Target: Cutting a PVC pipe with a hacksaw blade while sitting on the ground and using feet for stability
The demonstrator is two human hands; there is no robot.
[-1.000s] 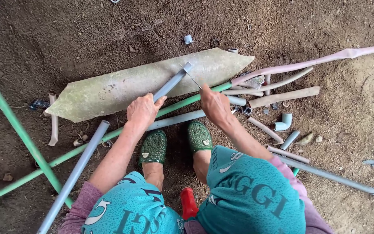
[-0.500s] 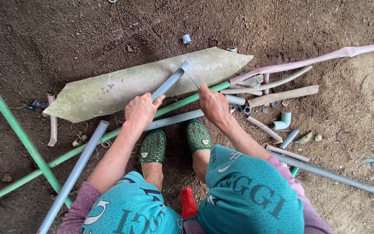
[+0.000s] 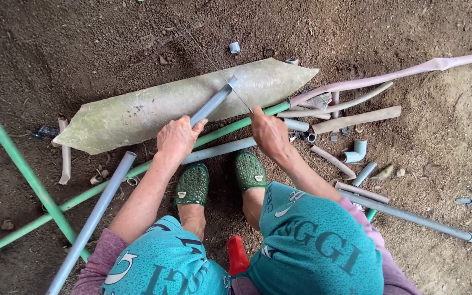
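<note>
Two hands are busy over one short grey pipe [image 3: 213, 102], seen from the head camera looking straight down at a squatting person. The left hand [image 3: 177, 139] is clenched around the near end of that pipe, pinning it down against a long, weathered, pale green sheet [image 3: 137, 114] that lies on the dirt floor [image 3: 83, 43]. The pipe runs up and away from this hand, slanting to the right, and its far end sits on the sheet near its upper edge.

The right hand [image 3: 269, 133] lies just to the right of the pipe, closed around the handle of a thin saw blade [image 3: 236, 94]; the handle itself is hidden in the fist. The blade stretches from this hand up and to the left and crosses the pipe close to its far end, touching it there.

Both hands sit above a pair of green slip-on shoes [image 3: 220, 177]. A long green pipe [image 3: 137, 172] passes under the hands, and a second grey pipe [image 3: 219, 150] lies just in front of the toes. Off to the right a litter of pipe offcuts [image 3: 350, 120] and an elbow fitting [image 3: 354, 152] lies well apart from the hands. A small grey coupling [image 3: 235, 47] rests on the dirt beyond the sheet.
</note>
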